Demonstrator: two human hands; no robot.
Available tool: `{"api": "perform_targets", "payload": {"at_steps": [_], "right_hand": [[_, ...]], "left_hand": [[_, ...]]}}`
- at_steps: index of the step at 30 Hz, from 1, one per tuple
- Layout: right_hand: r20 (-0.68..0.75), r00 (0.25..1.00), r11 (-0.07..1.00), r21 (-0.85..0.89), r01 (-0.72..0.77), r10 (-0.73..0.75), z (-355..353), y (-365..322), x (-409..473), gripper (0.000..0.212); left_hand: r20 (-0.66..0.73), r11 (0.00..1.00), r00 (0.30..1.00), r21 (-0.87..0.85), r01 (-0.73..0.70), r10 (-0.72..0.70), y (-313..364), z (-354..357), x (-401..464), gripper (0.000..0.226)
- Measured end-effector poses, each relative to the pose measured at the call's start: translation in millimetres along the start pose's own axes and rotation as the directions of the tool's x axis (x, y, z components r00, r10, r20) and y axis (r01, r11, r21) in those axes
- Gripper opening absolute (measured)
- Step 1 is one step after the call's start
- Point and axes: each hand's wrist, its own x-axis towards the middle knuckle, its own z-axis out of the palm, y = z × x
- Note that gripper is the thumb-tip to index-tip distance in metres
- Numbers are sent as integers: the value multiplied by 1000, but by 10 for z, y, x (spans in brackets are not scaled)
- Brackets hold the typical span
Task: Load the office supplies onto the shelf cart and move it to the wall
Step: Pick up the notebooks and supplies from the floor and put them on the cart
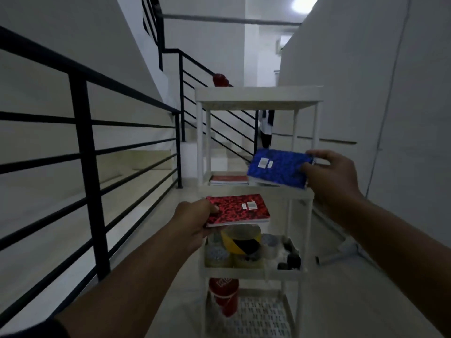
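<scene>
Beside black stair railing [80, 142], white shelf cart [256, 98] stands on pale floor [353, 289].

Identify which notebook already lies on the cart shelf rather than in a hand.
The red notebook at the back left of the second shelf. The blue notebook is in the right hand, the other red one in the left hand.

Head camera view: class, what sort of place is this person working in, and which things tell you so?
Probably an indoor stairwell landing or hallway: a black metal stair railing runs along the left, steps lie behind it, and plain white walls close in a narrow tiled passage.
</scene>
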Motion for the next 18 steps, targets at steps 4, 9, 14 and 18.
{"api": "perform_targets", "payload": {"at_steps": [4,9,14,18], "right_hand": [[45,998,999,-36,-38,40,322,-98,446,30],[117,953,955,-136,-263,279,927,160,1195,29],[200,882,880,-313,-356,428,1403,546,1556,8],[196,863,838,-409,-360,466,1553,773,1682,11]], "left_hand": [[7,1000,1000,-11,-4,4,219,131,203,14],[12,1000,1000,-22,22,-22,377,137,545,19],[-10,999,999,-19,37,-37,436,80,795,32],[-13,999,999,-26,46,-47,450,54,876,31]]}}
